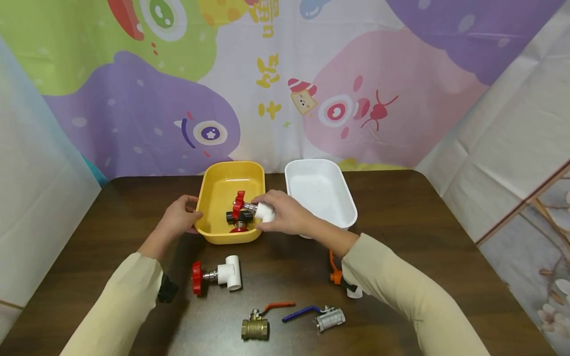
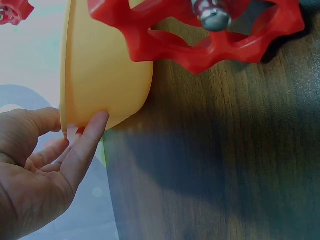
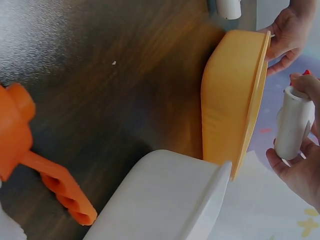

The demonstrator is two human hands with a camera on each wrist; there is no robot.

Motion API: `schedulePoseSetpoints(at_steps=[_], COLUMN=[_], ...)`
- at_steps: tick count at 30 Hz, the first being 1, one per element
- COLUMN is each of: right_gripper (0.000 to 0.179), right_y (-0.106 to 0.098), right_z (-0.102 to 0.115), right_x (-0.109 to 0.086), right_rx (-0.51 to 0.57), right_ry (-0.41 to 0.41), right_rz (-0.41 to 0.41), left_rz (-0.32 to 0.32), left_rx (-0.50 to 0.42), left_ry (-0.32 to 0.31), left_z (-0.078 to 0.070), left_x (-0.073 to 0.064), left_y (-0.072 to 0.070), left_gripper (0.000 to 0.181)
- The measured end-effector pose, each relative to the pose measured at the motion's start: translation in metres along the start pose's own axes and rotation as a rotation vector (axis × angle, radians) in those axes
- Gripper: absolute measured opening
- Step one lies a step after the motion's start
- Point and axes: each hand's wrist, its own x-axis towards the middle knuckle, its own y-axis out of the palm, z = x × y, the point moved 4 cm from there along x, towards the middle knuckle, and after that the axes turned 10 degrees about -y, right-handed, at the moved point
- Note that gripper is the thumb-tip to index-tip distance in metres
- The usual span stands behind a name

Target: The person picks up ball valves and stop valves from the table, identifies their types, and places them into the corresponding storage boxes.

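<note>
My right hand point(image 1: 285, 212) grips a white plastic valve with a red handwheel point(image 1: 265, 211) by its tee-shaped body, above the near right part of a yellow basin point(image 1: 213, 178). The valve's white pipe end point(image 3: 291, 127) shows between thumb and fingers in the right wrist view. Inside the basin lies a black valve with a red handwheel point(image 1: 240, 227), partly covered by the held one. At the basin's left side my left hand point(image 1: 175, 217) pinches the rim, thumb on top and fingers against the outer wall point(image 2: 110, 75).
A white basin point(image 1: 318, 193) stands right of the yellow one. Nearer on the brown table lie another white valve with a red handwheel point(image 1: 227, 273), a brass ball valve point(image 1: 255, 329), a silver ball valve with a blue lever point(image 1: 329, 320) and an orange-handled white valve point(image 1: 354, 292), partly under the right sleeve.
</note>
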Motion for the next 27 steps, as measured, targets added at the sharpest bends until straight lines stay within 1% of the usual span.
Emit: schedulePoseSetpoints(at_steps=[6, 15, 23, 27], right_gripper=[0.054, 0.055, 0.053, 0.053], right_y=[0.002, 0.004, 0.006, 0.006], right_z=[-0.004, -0.011, -0.014, -0.013], right_x=[0.008, 0.018, 0.026, 0.029], right_rx=[-0.010, -0.019, -0.039, -0.041], right_ry=[-0.017, 0.027, 0.000, -0.005], right_rz=[0.003, 0.018, 0.009, 0.009], left_rz=[0.000, -0.005, -0.007, -0.017], left_rx=[-0.001, -0.001, 0.004, 0.002], left_ry=[-0.008, -0.018, -0.007, -0.006], left_z=[0.001, 0.001, 0.002, 0.002], left_x=[-0.001, -0.001, 0.001, 0.001], left_y=[0.000, 0.000, 0.000, 0.000], left_gripper=[0.054, 0.053, 0.054, 0.053])
